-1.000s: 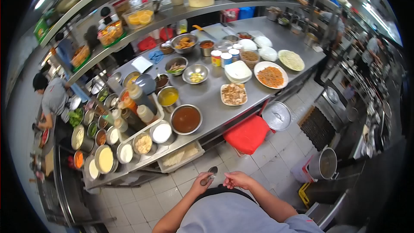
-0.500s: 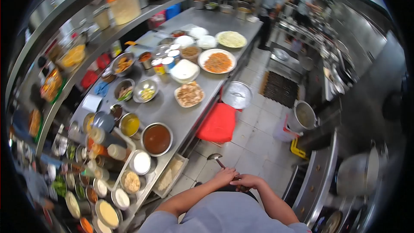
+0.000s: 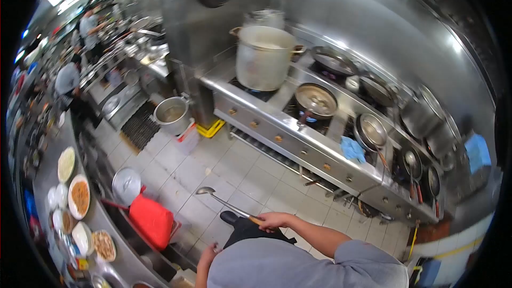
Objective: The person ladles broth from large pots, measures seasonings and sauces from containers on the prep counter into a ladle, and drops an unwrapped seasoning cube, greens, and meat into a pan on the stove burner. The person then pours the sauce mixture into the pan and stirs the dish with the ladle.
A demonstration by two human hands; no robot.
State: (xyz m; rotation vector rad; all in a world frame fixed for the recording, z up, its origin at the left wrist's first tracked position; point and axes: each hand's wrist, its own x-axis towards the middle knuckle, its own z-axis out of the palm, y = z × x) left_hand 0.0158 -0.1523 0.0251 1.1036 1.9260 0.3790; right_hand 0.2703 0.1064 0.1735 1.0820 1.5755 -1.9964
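Observation:
My right hand (image 3: 273, 221) is closed around the handle of a long metal ladle (image 3: 230, 206). The ladle reaches out to the left over the tiled floor, its bowl end away from me. Low at my left side hangs my left hand (image 3: 211, 252), with fingers loosely apart and nothing visible in it. It is nearest the steel counter on the left. A frying pan with a pale, bubbling content (image 3: 316, 100) sits over a blue flame on the stove, apart from both hands.
The stove (image 3: 277, 122) carries a tall pot (image 3: 264, 61), several pans and a blue cloth (image 3: 353, 150). A red stool-like object (image 3: 151, 221), a round lid (image 3: 127, 185) and a pot (image 3: 172, 114) stand left. Food plates (image 3: 80, 196) line the counter. Co-workers (image 3: 69, 79) stand far left.
My view has turned right from the counter to the stove. The hands, together in front of me before, are now apart. The ladle is now held out in the right hand.

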